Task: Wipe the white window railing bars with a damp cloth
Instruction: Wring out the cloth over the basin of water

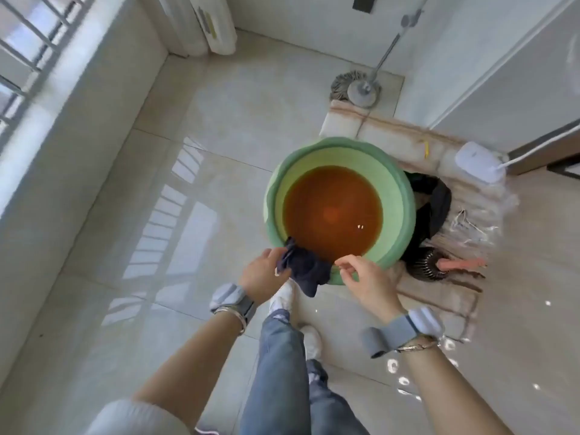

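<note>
On the tiled floor (219, 120), the basin (395, 189) hides dark things at 3 o'clock; left hand (262, 276) pinches the cloth (303, 268), right hand (365, 277) loosely spread.

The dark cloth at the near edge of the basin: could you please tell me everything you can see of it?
The cloth is dark navy, soft and crumpled, apparently fabric. It drapes over the near rim of the green basin, one bunched end at the edge of the brown water, the other end hanging down outside toward the floor. The left hand grips it at its left side; the right hand hovers just right of it, fingers curled, not clearly touching. Whether it is wet cannot be told.
</note>
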The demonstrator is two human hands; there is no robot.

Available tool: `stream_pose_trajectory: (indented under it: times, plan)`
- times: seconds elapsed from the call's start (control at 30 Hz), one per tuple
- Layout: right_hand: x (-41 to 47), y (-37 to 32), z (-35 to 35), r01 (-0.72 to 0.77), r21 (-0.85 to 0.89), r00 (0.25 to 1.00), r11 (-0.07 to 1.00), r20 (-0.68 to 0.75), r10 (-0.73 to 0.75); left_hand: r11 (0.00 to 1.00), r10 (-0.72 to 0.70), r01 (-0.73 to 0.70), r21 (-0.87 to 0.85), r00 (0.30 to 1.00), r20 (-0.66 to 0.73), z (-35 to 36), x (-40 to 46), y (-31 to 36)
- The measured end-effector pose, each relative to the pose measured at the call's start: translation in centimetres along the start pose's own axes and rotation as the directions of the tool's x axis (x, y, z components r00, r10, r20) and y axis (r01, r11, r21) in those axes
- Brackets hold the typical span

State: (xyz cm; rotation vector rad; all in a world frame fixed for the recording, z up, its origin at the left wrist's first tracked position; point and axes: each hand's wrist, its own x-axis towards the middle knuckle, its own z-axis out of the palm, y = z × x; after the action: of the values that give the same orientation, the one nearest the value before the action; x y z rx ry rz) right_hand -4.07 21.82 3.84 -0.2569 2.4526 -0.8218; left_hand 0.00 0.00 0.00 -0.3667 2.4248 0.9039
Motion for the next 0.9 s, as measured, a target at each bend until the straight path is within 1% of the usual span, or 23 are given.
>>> stream_pose_trajectory:
  times: [0.07, 0.17, 0.23, 0.33, 0.4, 0.5, 0.53, 0.6, 0.67, 0.7, 0.8, 0.9]
  plan:
    - [0.8, 0.4, 0.0, -0.012, -0.015, 1.0, 1.0, -0.011, 0.012, 0.988, 0.019, -0.02, 0.156, 1.0, 0.01, 0.3, 1.5, 0.3]
    - [1.7, 1.3, 0.4, -0.057, -0.022, 0.998, 0.998, -0.016, 0.056, 0.953, -0.015, 0.023, 0.303, 0.999, -0.032, 0.9, 4.2, 0.4]
    - [1.8, 1.9, 0.6, -0.078, -0.013, 0.997, 0.997, -0.03, 0.077, 0.915, -0.004, 0.007, 0.403, 1.0, -0.008, 1.1, 5.5, 0.2]
    - [1.8, 2.0, 0.6, -0.1, 0.012, 0.994, 0.995, -0.034, 0.1, 0.889, 0.08, -0.082, 0.45, 0.997, 0.024, 1.1, 6.3, 0.1]
    - [1.6, 1.9, 0.5, -0.112, 0.027, 0.993, 0.993, -0.035, 0.112, 0.902, 0.135, -0.134, 0.411, 0.991, 0.027, 0.8, 5.8, 0.6]
    - [1.2, 1.2, 0.5, -0.107, 0.038, 0.993, 0.994, -0.036, 0.109, 0.951, 0.116, -0.131, 0.281, 0.991, 0.067, -0.4, 4.2, 1.7]
    - [1.0, 0.8, 0.4, -0.096, 0.05, 0.995, 0.994, -0.036, 0.097, 0.963, 0.134, -0.146, 0.225, 0.989, 0.069, -0.8, 3.4, 2.2]
    - [0.6, 0.1, 0.0, -0.048, 0.088, 0.999, 0.995, -0.012, 0.049, 0.975, 0.188, -0.194, 0.108, 0.98, 0.069, -1.4, 1.8, 3.0]
    - [-0.2, -0.9, -0.4, 0.034, 0.114, 0.998, 0.993, 0.048, -0.04, 0.971, 0.235, -0.236, 0.028, 0.971, 0.047, -2.2, -0.2, 3.8]
    - [-0.2, -1.0, -0.3, 0.05, 0.119, 0.995, 0.992, 0.08, -0.059, 0.971, 0.241, -0.241, -0.007, 0.969, 0.05, -2.4, -0.5, 4.1]
    - [-1.6, -2.6, -0.8, 0.108, 0.159, 0.989, 0.981, 0.086, -0.122, 0.954, 0.286, -0.286, -0.086, 0.958, -0.009, -4.1, -3.5, 5.7]
    - [-3.5, -4.8, -2.1, 0.179, 0.282, 0.981, 0.943, 0.023, -0.193, 0.928, 0.321, -0.337, -0.161, 0.939, -0.12, -5.8, -7.9, 7.3]
